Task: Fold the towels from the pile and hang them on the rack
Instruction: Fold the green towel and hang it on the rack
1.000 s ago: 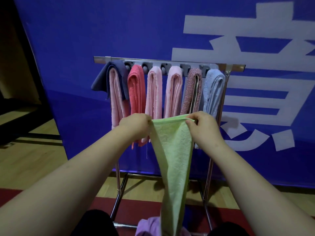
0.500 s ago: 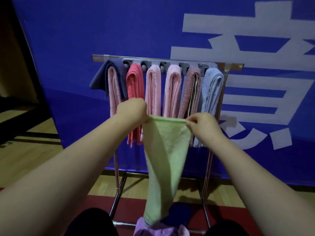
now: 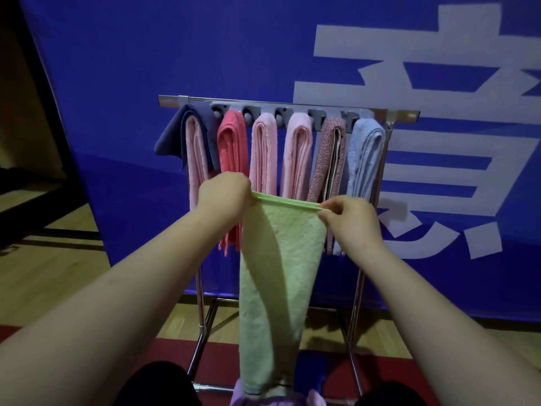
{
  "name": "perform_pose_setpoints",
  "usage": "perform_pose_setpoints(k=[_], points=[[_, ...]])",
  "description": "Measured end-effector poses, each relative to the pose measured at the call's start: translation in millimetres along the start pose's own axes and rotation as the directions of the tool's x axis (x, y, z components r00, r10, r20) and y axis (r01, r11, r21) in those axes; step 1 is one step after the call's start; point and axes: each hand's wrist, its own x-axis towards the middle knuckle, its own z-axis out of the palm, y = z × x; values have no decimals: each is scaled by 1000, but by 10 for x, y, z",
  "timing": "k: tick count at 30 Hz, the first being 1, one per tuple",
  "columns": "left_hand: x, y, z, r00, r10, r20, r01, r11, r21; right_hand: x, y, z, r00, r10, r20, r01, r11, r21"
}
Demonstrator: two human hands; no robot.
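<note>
Head view: the left hand [image 3: 224,197] and the right hand [image 3: 349,222] hold a green towel [image 3: 278,273] by its top edge, stretched taut between them. The left fingers are curled shut around one corner; the right fingers [image 3: 332,207] pinch the other corner. Below the fingers the towel hangs in a long narrowing fold, its lower end reaching a purple towel [image 3: 243,398] at the bottom of the view. Just beyond the fingers stands the rack [image 3: 292,102], its arms draped with folded towels: navy, pink, coral, pink, pink, speckled mauve and light blue.
</note>
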Motion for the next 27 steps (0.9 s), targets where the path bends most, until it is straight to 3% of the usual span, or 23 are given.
perform_pose_setpoints(k=[4,7,12,16,21,24,27], points=[[-4,77,19,997,-75,3,75,997,0,-10,-56,-45,1000,15,-28,-12,997,80],[4,130,-1,977,-200,69,209,958,-196,-37,-117,-74,1000,-22,20,21,998,60],[-60,191,7,923,-276,269,385,704,-597,-159,-237,-60,975,-143,171,141,990,22],[-120,321,-34,897,-254,363,443,528,-724,-228,-325,-47,923,-247,295,270,962,-37],[-113,389,-25,896,-237,375,443,527,-725,-254,-393,-74,903,-266,338,287,958,-13],[-106,381,-70,913,-230,338,408,581,-704,-241,-370,-121,925,-216,312,200,976,81],[-120,358,-147,922,-134,364,363,630,-687,-229,-331,-143,954,-136,269,83,977,198]])
